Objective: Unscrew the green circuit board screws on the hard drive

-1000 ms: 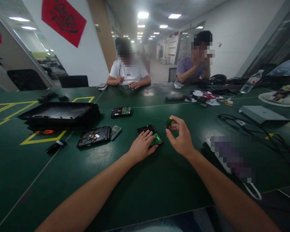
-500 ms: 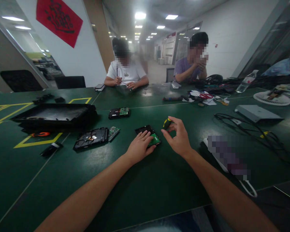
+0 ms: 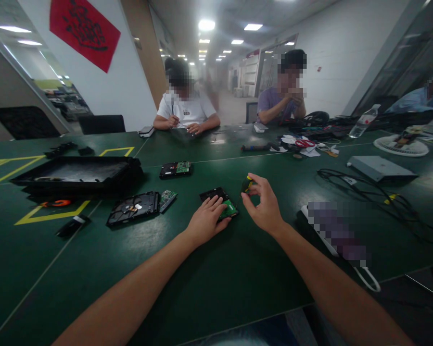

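Note:
My left hand [image 3: 206,217] lies flat across a hard drive [image 3: 210,193], fingers stretched over its top and the thumb along its near side. A green circuit board [image 3: 231,208] shows at the drive's right end; the hand covers the middle. Just right of the drive, my right hand [image 3: 264,202] pinches a short black-and-yellow screwdriver [image 3: 246,184] by its handle between thumb and fingers. The handle stands nearly upright. Its shaft and tip are too fine to make out. To the left lie an opened hard drive [image 3: 134,209] and a loose circuit board [image 3: 168,200].
Another hard drive [image 3: 175,169] lies farther back. A black tray [image 3: 75,173] stands at left, with an orange-handled tool [image 3: 60,203] by it. At right are a pixelated white-edged object [image 3: 337,230], black cables [image 3: 364,185] and a grey box [image 3: 382,168]. Two people sit opposite.
The screwdriver handle has tipped more upright in my right hand. My left hand stays on the hard drive. The whole view has shifted slightly.

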{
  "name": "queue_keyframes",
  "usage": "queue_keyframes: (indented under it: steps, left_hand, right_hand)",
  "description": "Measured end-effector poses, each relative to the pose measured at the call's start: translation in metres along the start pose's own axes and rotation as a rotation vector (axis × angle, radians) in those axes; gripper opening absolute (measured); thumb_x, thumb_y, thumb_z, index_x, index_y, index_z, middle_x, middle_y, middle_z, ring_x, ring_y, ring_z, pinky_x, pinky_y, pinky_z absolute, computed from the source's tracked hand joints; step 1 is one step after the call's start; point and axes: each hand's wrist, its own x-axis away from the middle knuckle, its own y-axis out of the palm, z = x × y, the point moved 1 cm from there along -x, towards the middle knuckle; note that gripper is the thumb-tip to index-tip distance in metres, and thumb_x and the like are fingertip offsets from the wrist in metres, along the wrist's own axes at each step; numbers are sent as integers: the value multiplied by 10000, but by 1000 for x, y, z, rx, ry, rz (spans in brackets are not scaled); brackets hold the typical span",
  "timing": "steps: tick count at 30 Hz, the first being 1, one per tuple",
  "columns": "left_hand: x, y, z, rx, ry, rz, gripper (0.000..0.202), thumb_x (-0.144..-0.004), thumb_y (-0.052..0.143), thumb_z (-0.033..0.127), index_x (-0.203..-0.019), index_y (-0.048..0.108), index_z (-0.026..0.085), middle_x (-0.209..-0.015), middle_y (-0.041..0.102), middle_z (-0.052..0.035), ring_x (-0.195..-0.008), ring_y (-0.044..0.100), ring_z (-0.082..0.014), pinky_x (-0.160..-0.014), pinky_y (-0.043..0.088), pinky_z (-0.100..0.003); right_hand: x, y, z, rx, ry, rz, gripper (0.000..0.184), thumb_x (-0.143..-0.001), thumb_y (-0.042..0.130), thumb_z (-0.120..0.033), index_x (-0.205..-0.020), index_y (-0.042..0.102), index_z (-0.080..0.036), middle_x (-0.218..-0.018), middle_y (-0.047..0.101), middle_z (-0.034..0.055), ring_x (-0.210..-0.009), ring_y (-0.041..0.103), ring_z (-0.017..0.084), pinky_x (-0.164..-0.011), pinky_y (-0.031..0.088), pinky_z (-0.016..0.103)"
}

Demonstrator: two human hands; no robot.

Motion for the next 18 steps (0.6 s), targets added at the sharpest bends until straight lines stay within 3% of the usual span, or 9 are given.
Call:
queue_keyframes:
  steps: [18]
  left_hand:
    - [-1, 2, -1, 25, -5, 11, 463, -1025, 569, 488, -1381, 606, 194, -1579, 524, -148, -1527, 414, -318, -1254, 342, -530]
  right_hand:
    - [0, 1, 2, -10, -8, 5, 623, -962, 664, -242, -1523, 410, -332, -1391, 527, 127, -983, 703, 231, -824, 658, 443]
